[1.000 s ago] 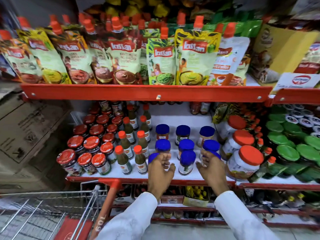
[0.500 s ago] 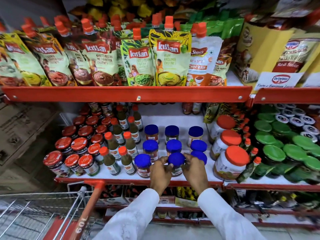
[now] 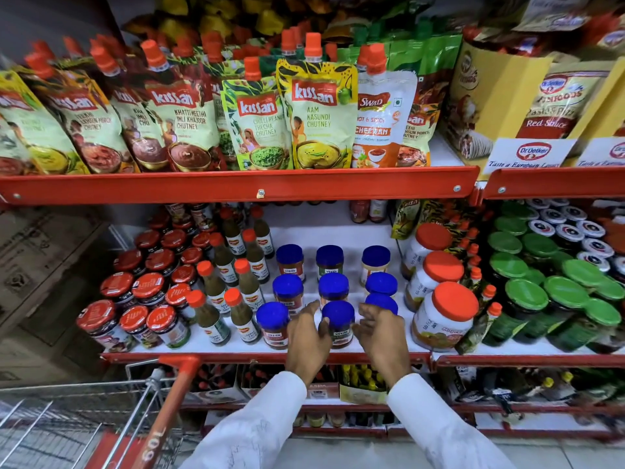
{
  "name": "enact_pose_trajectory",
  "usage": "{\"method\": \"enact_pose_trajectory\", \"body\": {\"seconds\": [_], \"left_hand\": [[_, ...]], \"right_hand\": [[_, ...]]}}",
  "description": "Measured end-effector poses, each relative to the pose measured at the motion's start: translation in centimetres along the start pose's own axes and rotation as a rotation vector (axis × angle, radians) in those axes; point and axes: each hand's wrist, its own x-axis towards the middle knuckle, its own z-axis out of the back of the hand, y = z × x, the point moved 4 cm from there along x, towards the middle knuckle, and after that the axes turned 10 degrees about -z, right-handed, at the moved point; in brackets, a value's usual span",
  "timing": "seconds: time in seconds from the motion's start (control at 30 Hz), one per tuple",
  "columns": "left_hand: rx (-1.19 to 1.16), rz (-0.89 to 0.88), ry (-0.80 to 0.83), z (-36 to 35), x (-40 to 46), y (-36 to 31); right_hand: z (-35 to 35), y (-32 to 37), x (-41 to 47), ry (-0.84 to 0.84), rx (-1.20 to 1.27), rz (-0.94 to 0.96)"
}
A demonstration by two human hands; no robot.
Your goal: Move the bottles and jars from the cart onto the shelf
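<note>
Both hands are cupping one blue-capped jar (image 3: 338, 324) from either side: the left hand (image 3: 309, 343) is curling its fingers against the jar's left wall, and the right hand (image 3: 382, 336) is pressing loosely on the right, its fingers partly spread. The jar is standing upright on the white shelf (image 3: 338, 233), at the front of the middle row of matching round jars with smooth, glossy blue lids. Left of this jar, slim green sauce bottles (image 3: 243, 314) with orange conical caps are standing, then squat jars with flat red printed lids (image 3: 135, 318). Right of it, bulky plastic jars with wide orange lids (image 3: 455, 302) are lining up. Below and left of it, the wire cart (image 3: 84, 421) with its orange handle is showing.
</note>
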Motion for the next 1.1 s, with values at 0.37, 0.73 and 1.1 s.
{"method": "enact_pose_trajectory", "body": {"seconds": [0.37,0.73,1.1], "left_hand": [[0.489,-0.436,0.279,-4.0,2.2,-6.5],[0.549,-0.386,0.209,-5.9,1.4,-6.8],[0.523,-0.363,0.205,-6.2,1.1,-6.9]], "right_hand": [[4.1,-3.0,1.3,-0.091,0.080,-0.040],[5.1,-4.7,2.6,0.023,0.082,-0.054],[5.6,-5.3,2.8,-0.003,0.008,-0.049]]}}
